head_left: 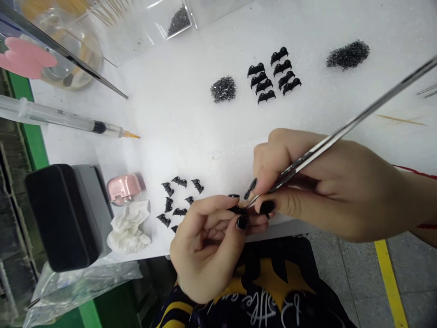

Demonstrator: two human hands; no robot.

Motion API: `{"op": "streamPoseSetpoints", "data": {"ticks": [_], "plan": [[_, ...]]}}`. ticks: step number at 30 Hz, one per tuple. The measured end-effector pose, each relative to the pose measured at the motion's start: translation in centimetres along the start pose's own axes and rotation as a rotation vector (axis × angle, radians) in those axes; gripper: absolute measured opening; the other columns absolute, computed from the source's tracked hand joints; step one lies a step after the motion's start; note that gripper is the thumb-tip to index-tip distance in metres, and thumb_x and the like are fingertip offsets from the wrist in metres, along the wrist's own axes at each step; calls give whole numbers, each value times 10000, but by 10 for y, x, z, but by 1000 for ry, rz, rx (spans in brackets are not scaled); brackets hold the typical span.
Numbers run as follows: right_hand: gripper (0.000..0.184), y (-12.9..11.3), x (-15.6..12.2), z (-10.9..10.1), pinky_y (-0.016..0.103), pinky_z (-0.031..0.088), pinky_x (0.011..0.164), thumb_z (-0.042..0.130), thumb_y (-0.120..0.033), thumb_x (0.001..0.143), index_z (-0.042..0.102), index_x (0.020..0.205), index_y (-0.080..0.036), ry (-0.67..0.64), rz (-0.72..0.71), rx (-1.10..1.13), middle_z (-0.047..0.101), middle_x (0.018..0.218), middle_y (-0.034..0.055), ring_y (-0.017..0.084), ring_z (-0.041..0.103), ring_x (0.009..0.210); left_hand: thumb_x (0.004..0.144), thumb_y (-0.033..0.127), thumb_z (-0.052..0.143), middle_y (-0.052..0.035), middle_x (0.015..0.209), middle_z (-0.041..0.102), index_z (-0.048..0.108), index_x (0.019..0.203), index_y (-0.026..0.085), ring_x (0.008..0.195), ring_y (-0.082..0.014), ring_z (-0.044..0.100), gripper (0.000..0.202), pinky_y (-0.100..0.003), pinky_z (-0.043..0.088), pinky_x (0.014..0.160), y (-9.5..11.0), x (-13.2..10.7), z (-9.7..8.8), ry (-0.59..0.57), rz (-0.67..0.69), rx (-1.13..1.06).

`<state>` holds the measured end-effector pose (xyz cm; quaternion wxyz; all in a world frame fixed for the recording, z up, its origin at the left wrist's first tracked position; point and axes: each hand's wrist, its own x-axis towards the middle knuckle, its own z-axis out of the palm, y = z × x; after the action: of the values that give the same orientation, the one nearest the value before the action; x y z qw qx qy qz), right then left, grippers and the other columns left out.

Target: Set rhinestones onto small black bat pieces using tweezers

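left hand (208,241): grip pinched on one small black clip part (236,209), thumb and forefinger, held just off the near tabletop edge, over the lap
right hand (317,182): grip clenched on long metal tweezers (341,132), pen-style; the tips meet the held clip part
what the tips carry: too small to tell
done pile: nine black clips in two neat rows (273,75), far centre of the white tabletop (177,109); they look finished, judging by the tidy layout
left to do: loose scatter of about ten black clips (177,198) just left of the left hand, lying at odd angles; likely waiting
progress: roughly halfway by count, one piece in hand; judgement only
supply: grey heap of tiny springs or similar (223,89) beside the rows, darker heap (348,54) far right, both well stocked
other: syringe with orange tip (68,123) at left, black case (64,214), pink round item (124,187) touching crumpled white tissue (129,228), toothpick (399,119) at right
risk: the part is tiny and held past the tabletop edge, so a slip would drop it to the lap or floor
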<state>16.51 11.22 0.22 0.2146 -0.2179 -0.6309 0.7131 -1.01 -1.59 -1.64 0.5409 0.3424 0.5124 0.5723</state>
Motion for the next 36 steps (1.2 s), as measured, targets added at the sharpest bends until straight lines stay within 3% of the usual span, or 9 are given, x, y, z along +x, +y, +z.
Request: {"op": "streamPoseSetpoints", "data": {"ticks": [6,13,20,25,33,36], "plan": [[160,0,0,0,171,606,594,523,-44,970,544,977,-202,21,-10,-5,631,801,-43,94,709,697,1003,-21,662,31,964,864,755,1207,232,820,-173,847,338,-190,704,794,-1,1,0,-8,22,17],[107,-2,1,2,263,684,636,544,-126,970,522,1015,-220,20,102,96,639,819,-27,160,763,749,1021,-8,648,49,995,863,749,1203,248,822,-164,846,330,-191,705,800,-2,2,2,-14,33,5],[114,-2,2,0,196,647,582,551,-116,954,534,1003,-218,16,110,110,629,766,-52,108,723,676,1017,17,665,14,1001,864,752,1167,225,781,-171,846,271,-200,712,767,-3,2,4,22,91,62],[83,-2,2,-1,256,667,610,548,-152,969,526,997,-228,7,120,97,652,776,-37,152,756,723,1014,14,673,26,1011,864,759,1171,226,800,-148,845,277,-184,704,797,-4,2,2,-4,106,63],[88,-2,1,0,215,652,604,558,-152,981,528,996,-234,7,135,121,650,770,-54,122,742,711,1008,28,691,20,985,866,769,1146,215,771,-149,843,245,-186,706,780,-5,2,3,21,126,78],[100,-3,-1,1,264,687,639,556,-140,989,528,1007,-234,4,133,141,662,786,-42,153,774,750,1002,18,689,25,978,865,770,1136,214,765,-146,842,251,-185,707,775,-5,2,4,31,127,69]]}}
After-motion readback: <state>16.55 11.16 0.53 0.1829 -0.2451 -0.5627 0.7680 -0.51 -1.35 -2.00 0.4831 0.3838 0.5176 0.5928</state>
